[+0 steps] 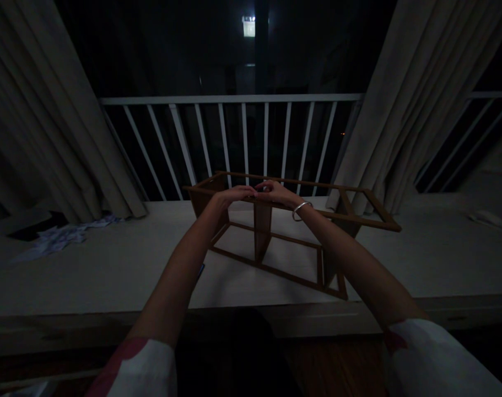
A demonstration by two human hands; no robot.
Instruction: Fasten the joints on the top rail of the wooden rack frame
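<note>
A brown wooden shelf rack (262,231) lies on its side on a pale ledge, its open frame and cross boards showing. My left hand (236,193) rests over the upper rail, fingers together and closed on the wood. Against its fingertips, my right hand (275,192) bends over the same rail above a middle board, thumb and fingers drawn into a pinch. Anything small between those fingertips is too dark to make out. A silver bangle (302,211) circles my right wrist.
Behind the rack stands a white railing (234,100) before a dark window. Curtains hang left (64,121) and right (393,105). Crumpled pale papers (64,238) lie on the ledge (110,270) at left. A small dark object (200,269) sits beside my left forearm.
</note>
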